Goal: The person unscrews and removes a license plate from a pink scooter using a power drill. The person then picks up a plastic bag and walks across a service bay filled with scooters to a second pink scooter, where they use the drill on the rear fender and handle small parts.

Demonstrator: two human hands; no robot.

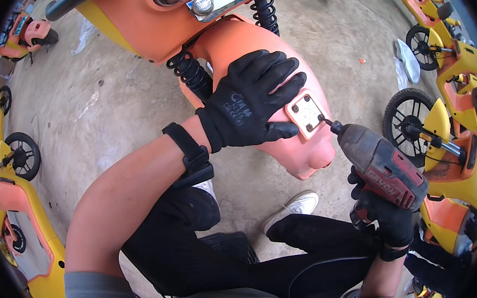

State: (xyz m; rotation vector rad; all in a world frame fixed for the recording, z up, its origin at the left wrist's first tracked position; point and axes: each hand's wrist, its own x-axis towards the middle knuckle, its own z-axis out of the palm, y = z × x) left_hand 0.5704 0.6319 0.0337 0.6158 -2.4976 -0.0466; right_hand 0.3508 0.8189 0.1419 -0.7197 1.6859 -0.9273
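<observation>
My left hand (254, 100), in a black work glove, lies flat with fingers stretched out on an orange rear fender (252, 36) of a scooter. Beside its fingertips sits a small white plate (307, 111) in a raised orange frame, with dark screws at its corners. In my right hand (386, 210), also gloved in black, is a red and dark grey cordless impact driver (382, 160). The driver's bit (329, 121) reaches the screw at the plate's lower right corner; whether it is seated in the head I cannot tell.
Above the fender are black coil shock absorbers (189, 74) and the scooter's orange body (134, 28). Yellow and orange scooters (464, 170) line the right side, and more yellow ones (16, 211) stand at left. My white shoe (299, 205) rests on the concrete floor below the fender.
</observation>
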